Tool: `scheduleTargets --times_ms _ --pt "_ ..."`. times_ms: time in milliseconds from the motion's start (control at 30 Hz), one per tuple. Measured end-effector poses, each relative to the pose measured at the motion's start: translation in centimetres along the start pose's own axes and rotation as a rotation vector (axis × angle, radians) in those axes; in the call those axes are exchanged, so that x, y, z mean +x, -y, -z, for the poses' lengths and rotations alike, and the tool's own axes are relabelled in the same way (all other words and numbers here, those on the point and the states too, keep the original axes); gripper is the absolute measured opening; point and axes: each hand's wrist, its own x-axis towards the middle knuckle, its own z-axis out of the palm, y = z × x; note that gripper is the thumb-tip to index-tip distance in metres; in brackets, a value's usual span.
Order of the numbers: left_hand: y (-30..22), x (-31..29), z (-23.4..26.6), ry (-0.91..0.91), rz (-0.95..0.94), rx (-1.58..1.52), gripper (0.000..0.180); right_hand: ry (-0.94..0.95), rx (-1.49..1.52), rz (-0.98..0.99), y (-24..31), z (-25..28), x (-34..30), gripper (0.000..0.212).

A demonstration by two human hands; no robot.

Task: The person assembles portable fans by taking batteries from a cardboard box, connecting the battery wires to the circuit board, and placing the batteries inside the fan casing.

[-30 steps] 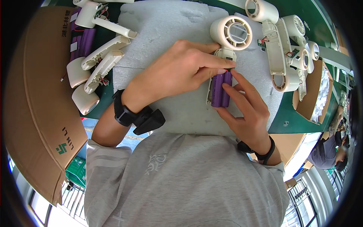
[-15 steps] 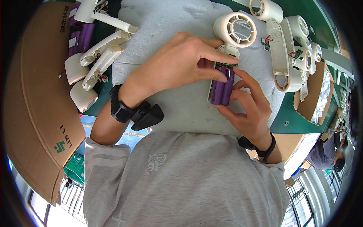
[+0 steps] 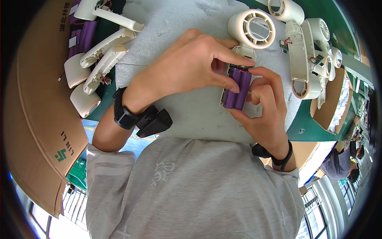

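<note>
A cream handheld fan (image 3: 252, 28) lies on a foam sheet, its round head away from me and its handle opened up. Two purple cylindrical batteries (image 3: 237, 90) sit side by side in the handle, below a small green circuit board with a bit of red wire. My left hand (image 3: 195, 59) reaches across from the left, thumb pressed on the batteries and index finger over the circuit board; its other fingers go behind the fan's neck. My right hand (image 3: 266, 99) holds the batteries' lower end with the thumb, its index fingertip near their upper right corner.
Opened fan parts (image 3: 104, 63) and more purple batteries (image 3: 84, 38) lie on the left beside a big cardboard box (image 3: 39, 103). Several other fans (image 3: 298, 51) are at the right, next to a carton (image 3: 332, 101). White foam (image 3: 175, 20) covers the green table's middle.
The view has shifted slightly. My right hand's fingers have curled more beside the batteries; my left hand keeps its place on the fan.
</note>
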Motion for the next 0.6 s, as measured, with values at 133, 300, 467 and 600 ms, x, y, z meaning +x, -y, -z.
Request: scheduleTargets --times_ms 133,300,467,600 --pt "-0.1 0.1 -0.1 -0.009 0.01 -0.02 0.051 0.061 0.087 -0.074 -0.1 0.1 0.5 0.05" --pt "-0.2 0.1 -0.2 -0.032 0.04 -0.045 0.049 0.142 0.121 -0.107 -0.2 0.7 1.2 0.051" --pt "-0.1 0.0 -0.4 -0.04 0.065 -0.094 0.05 0.18 0.123 -0.104 -0.4 0.8 1.2 0.055" --pt "-0.3 0.0 -0.6 -0.055 0.098 -0.101 0.049 0.18 0.156 -0.131 -0.6 0.6 1.3 0.059"
